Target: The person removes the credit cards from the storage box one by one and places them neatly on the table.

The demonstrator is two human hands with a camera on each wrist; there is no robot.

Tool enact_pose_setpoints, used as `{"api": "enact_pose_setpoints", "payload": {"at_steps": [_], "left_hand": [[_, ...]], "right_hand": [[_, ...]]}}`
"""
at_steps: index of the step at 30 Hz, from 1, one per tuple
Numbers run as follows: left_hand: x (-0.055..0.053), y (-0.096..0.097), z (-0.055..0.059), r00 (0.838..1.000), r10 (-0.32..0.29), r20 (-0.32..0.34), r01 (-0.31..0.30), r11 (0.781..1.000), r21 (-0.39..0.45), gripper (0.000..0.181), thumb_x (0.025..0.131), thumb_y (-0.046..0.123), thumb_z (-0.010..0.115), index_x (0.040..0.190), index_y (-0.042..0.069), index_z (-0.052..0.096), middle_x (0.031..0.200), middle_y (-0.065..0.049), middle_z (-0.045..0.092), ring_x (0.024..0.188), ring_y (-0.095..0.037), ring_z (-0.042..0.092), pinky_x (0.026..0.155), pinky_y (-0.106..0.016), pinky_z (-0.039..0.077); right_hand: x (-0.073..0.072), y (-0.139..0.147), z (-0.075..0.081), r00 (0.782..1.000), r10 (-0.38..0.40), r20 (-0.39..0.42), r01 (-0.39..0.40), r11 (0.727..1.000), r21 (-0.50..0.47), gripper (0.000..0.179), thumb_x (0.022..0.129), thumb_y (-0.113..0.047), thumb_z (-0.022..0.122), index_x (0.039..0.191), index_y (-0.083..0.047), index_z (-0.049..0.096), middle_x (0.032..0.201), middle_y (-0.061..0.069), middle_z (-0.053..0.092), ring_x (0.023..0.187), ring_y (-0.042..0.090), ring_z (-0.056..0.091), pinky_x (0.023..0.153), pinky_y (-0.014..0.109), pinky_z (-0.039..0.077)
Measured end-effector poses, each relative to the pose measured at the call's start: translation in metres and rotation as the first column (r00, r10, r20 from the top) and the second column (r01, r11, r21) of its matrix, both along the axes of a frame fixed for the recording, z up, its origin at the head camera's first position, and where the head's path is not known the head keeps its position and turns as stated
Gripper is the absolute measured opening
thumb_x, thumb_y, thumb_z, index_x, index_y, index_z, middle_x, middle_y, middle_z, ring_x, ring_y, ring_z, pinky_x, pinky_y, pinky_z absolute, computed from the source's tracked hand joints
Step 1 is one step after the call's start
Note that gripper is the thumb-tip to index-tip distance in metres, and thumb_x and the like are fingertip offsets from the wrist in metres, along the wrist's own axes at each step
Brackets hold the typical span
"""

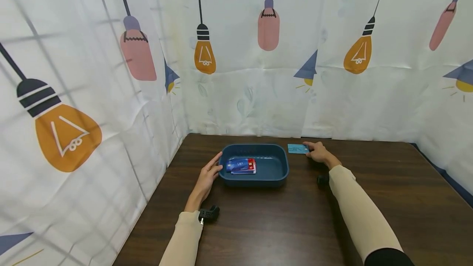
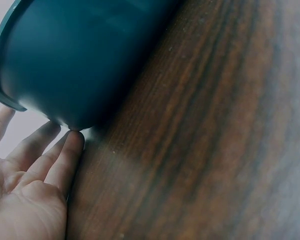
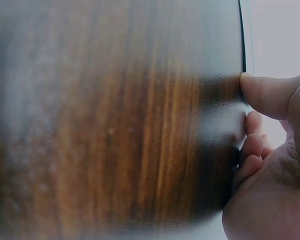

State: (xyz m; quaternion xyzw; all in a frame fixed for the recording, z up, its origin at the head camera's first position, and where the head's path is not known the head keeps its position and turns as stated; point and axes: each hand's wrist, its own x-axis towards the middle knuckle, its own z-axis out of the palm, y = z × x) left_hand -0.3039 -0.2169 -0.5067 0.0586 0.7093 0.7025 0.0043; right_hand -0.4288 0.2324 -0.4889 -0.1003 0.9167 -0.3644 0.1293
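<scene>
A blue rectangular plastic bin [image 1: 266, 182] stands on the table. Inside it, toward the left, lies a small overlapping pile of blue and red cards [image 1: 240, 165], the top one marked VIP. My left hand [image 1: 207, 177] rests against the bin's left end with fairly straight fingers; the left wrist view shows fingertips [image 2: 72, 137] at the bin's outer wall [image 2: 65, 65]. Right of the bin, my right hand [image 1: 318, 152] pinches the right end of a light blue card [image 1: 297, 148] between thumb and index finger. In the right wrist view its other fingers [image 3: 252, 145] are curled, low by the tabletop.
The dark wood table [image 1: 258, 225] runs back to a white curtain [image 1: 229, 106] printed with lamps and bulbs. More of that curtain hangs along the left side. Black wrist straps [image 1: 210, 214] sit on both wrists.
</scene>
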Motion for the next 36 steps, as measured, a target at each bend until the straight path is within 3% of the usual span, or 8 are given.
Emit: {"api": "enact_pose_setpoints", "payload": {"at_steps": [8,24,31,36], "left_hand": [[0.001,0.002,0.001,1.000,0.010,0.009,-0.010,1.000,-0.001,0.052,0.107,0.015,0.049,0.157,0.026,0.044,0.167,-0.002,0.032,0.156,-0.029,0.026,0.123,-0.058,0.025],[0.000,0.000,0.000,1.000,-0.001,0.007,0.001,1.000,-0.007,0.052,0.107,0.015,0.049,0.158,0.024,0.041,0.168,-0.007,0.030,0.157,-0.031,0.024,0.123,-0.059,0.025],[0.001,-0.001,0.001,1.000,-0.001,-0.011,0.001,1.000,-0.003,0.053,0.107,0.016,0.049,0.158,0.026,0.040,0.169,-0.005,0.028,0.157,-0.031,0.022,0.123,-0.060,0.024],[0.002,0.000,0.000,1.000,-0.007,-0.003,0.007,1.000,0.000,0.053,0.108,0.015,0.047,0.159,0.025,0.039,0.169,-0.005,0.027,0.158,-0.030,0.022,0.123,-0.059,0.023]], "right_hand": [[0.001,0.002,0.001,1.000,-0.007,0.016,0.008,1.000,-0.015,0.061,0.102,-0.004,0.051,0.160,-0.001,0.029,0.149,0.044,0.023,0.140,0.059,0.025,0.111,0.065,0.033],[0.007,0.002,0.000,1.000,-0.010,-0.025,0.010,1.000,-0.022,0.060,0.104,-0.006,0.052,0.159,0.001,0.030,0.147,0.042,0.029,0.139,0.057,0.030,0.110,0.065,0.035],[0.009,0.002,-0.001,0.999,-0.033,-0.031,0.030,0.996,-0.083,0.060,0.106,-0.010,0.051,0.161,-0.003,0.028,0.149,0.038,0.028,0.139,0.055,0.030,0.111,0.066,0.033],[0.016,0.003,-0.002,0.991,-0.116,-0.072,0.101,0.977,-0.190,0.058,0.106,-0.013,0.052,0.159,-0.002,0.031,0.138,0.033,0.045,0.126,0.049,0.047,0.101,0.058,0.044]]}}
